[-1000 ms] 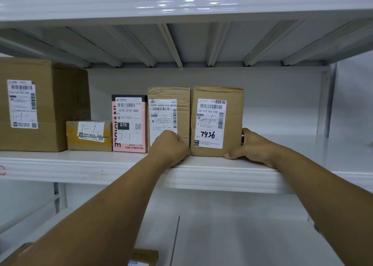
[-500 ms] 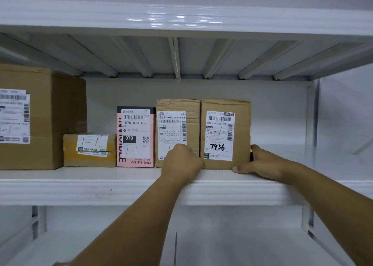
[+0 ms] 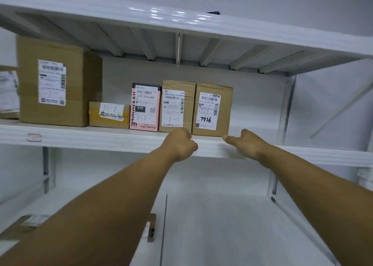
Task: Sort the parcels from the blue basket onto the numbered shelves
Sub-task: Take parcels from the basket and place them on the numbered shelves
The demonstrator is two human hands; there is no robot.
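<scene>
Grips hold nothing: the left hand [image 3: 179, 144] is a closed fist at the shelf [image 3: 101, 142] lip, and the right hand [image 3: 247, 144] is loose, thumb pointing left. Just beyond and between them, parcel 7936 [image 3: 212, 110] stands upright on the shelf against the next parcel [image 3: 177, 106]. The right thumb is nearer, by its lower corner, though contact there is unclear. The right fingers blur, and the basket is out of view.

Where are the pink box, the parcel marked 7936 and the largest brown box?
pink box [image 3: 146, 106]: head view, on its white label.
parcel marked 7936 [image 3: 209, 110]: head view, on its label.
largest brown box [image 3: 52, 82]: head view, on its front label.
</scene>
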